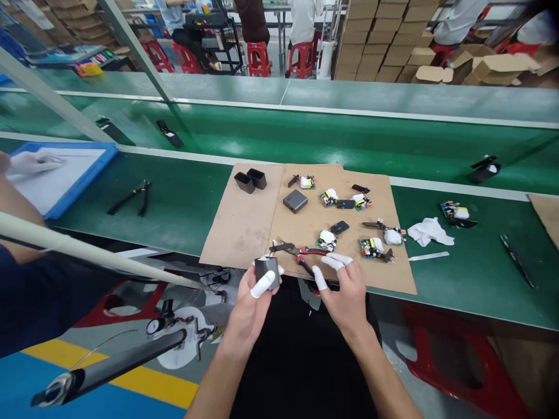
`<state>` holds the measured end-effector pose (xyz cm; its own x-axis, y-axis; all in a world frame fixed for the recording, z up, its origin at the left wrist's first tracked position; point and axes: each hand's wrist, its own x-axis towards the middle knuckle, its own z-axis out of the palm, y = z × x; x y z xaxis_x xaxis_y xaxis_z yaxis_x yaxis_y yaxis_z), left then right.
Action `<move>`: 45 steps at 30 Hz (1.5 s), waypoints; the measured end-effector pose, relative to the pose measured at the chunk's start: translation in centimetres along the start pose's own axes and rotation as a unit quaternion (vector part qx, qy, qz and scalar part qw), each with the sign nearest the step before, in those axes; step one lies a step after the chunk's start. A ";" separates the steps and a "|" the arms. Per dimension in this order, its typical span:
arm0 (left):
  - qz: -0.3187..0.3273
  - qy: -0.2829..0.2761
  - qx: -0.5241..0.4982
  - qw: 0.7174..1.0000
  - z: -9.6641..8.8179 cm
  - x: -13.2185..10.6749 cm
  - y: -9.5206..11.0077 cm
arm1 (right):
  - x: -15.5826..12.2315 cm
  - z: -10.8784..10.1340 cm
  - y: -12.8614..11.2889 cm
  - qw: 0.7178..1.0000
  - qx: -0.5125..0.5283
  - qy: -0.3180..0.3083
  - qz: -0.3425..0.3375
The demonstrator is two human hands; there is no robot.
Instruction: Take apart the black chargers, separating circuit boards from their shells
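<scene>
My left hand (251, 302), with white finger cots, is closed around a dark grey charger housing (266, 272). Thin wires and a small dark piece show at its upper end. Red-and-black-handled pliers (299, 251) lie by the cardboard's front edge, with their jaws toward the housing. At their handles is my right hand (346, 288), also in finger cots, with thumb and fingers apart; whether the fingertips touch the handles I cannot tell. Beyond it on the cardboard (238, 233) are several circuit boards, such as this one (326, 240), and a closed grey housing (296, 201).
Two open black housings (250, 180) stand at the back left of the cardboard. Another pair of pliers (131, 198) lies left, near a co-worker's gloved hand (37, 162) on a blue-edged tray (82, 180). White cloth (430, 232) and tweezers (518, 261) lie right. A pale pole (100, 253) crosses the left side.
</scene>
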<state>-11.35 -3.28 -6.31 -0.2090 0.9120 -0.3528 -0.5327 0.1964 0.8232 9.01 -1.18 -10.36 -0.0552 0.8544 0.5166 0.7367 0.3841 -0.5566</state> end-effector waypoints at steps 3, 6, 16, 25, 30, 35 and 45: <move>0.018 0.024 0.035 0.999 -1.5 0.6 0.7 | -0.2 0.7 0.4 0.992 -0.107 -0.051 -0.032; 0.044 0.051 0.062 0.996 -2.6 1.1 0.9 | -0.1 0.8 -0.1 0.981 -0.155 -0.107 -0.048; 0.118 0.085 0.110 0.983 -4.6 3.8 0.4 | 1.0 0.7 -2.2 0.966 -0.157 -0.200 -0.052; 0.134 -0.018 0.226 0.965 -5.3 4.6 1.4 | 1.1 -0.5 -1.7 0.972 -0.139 -0.181 -0.048; 0.140 -0.023 0.270 0.952 -5.3 4.5 1.2 | 1.9 -0.9 -2.4 0.927 -0.251 -0.252 -0.120; 0.179 -0.059 0.348 0.918 -5.0 3.5 1.4 | 2.7 -1.2 -2.7 0.919 -0.258 -0.266 -0.134; 0.302 -0.122 0.504 0.800 -3.4 2.7 4.5 | 3.0 -1.6 -1.1 0.967 -0.034 -0.249 -0.046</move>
<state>-17.11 -1.15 -5.08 0.0522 0.9690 0.2414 0.5623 -0.2282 0.7948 9.08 0.42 -7.14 -0.4284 0.8864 0.1756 0.7545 0.4578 -0.4703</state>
